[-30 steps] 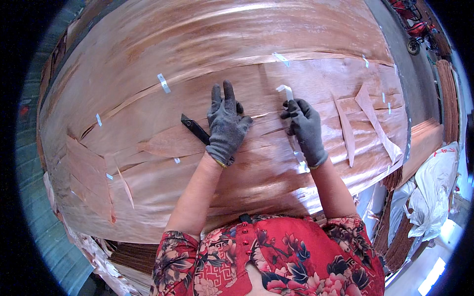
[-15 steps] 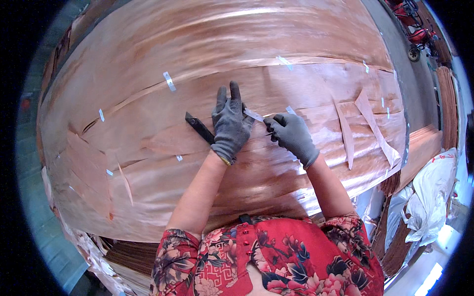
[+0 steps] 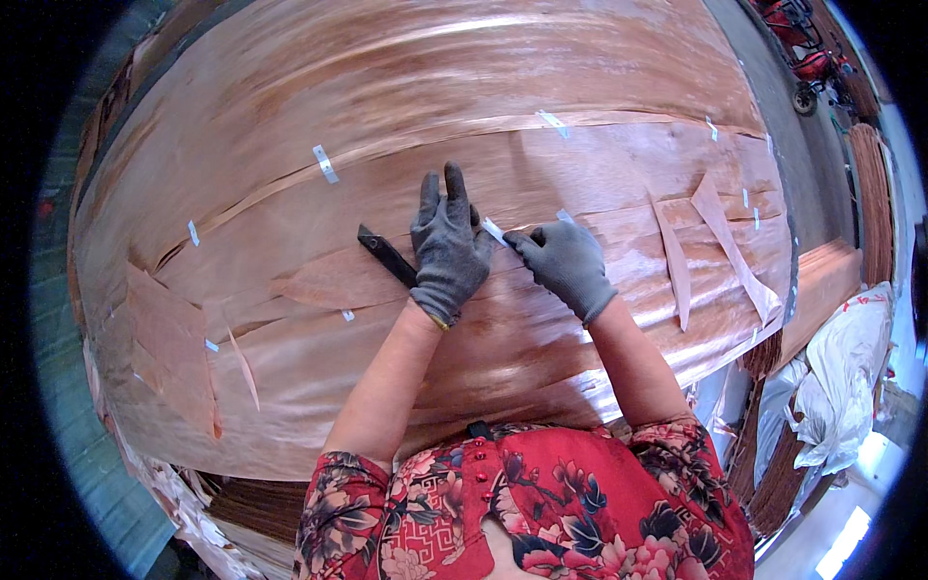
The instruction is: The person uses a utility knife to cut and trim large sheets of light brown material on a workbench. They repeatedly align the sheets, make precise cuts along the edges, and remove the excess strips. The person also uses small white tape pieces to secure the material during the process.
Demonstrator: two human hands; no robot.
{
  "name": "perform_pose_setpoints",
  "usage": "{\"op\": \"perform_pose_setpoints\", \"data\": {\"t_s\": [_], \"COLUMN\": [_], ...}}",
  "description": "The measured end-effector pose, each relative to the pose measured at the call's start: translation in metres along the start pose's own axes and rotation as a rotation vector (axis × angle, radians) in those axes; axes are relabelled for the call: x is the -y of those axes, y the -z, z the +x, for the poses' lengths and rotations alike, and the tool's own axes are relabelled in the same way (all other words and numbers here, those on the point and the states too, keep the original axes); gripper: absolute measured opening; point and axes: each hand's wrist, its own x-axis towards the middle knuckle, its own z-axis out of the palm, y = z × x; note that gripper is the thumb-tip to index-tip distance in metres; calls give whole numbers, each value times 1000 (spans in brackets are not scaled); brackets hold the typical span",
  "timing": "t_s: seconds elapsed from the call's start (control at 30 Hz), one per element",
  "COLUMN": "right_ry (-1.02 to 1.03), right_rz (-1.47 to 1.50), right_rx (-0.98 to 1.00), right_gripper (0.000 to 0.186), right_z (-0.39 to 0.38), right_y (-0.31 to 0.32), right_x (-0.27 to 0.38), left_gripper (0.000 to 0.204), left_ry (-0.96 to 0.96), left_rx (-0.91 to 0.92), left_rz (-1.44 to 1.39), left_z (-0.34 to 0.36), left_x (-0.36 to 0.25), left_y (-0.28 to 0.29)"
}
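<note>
Before me lies a broad sheet of reddish-brown wood veneer (image 3: pixel 464 72) with splits and overlapping seams. My left hand (image 3: pixel 449 253), in a grey glove, rests flat on it with the first two fingers stretched forward. A black knife-like tool (image 3: pixel 385 254) lies beside that hand, its near end hidden under the palm. My right hand (image 3: pixel 568 263), gloved too, has its fingers curled, with the fingertips at the end of a short white tape strip (image 3: pixel 494 231). The strip's other end is by my left thumb, over a seam.
Several tape pieces dot the seams, one being a white piece (image 3: pixel 325 164). Loose veneer slivers (image 3: pixel 672 261) lie at the right, and a larger veneer scrap (image 3: pixel 174 338) at the left. Crumpled plastic sheeting (image 3: pixel 839 387) and a red wheeled machine (image 3: pixel 812 66) are beyond the right edge.
My right hand has shifted slightly left toward my left hand, and the tape strip now slopes more steeply and shows less length. The left hand keeps its place; the view has shifted slightly.
</note>
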Motion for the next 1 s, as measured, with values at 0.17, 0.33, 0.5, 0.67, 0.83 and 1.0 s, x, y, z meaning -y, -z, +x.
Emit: {"op": "perform_pose_setpoints", "data": {"t_s": [0.17,0.33,0.5,0.67,0.83,1.0], "right_ry": [-37,-46,-10,-62,-91,-158], "right_rz": [-96,-103,-95,-161,-132,-99], "right_rx": [35,20,33,59,115,282], "right_gripper": [55,57,59,60,58,58], "right_z": [6,4,6,9,10,10], "right_y": [-2,-2,-2,-2,6,21], "right_x": [2,2,0,1,7,9], "left_gripper": [90,91,93,94,97,100], "left_ry": [8,-8,-35,22,127,115], "left_rx": [-18,-28,-65,-5,-59,-75], "left_rz": [-22,11,42,-244,-141,-29], "left_z": [-1,-1,-1,1,2,2], "left_x": [0,2,0,2,1,6], "left_y": [-1,-1,-1,7,-5,-8]}}
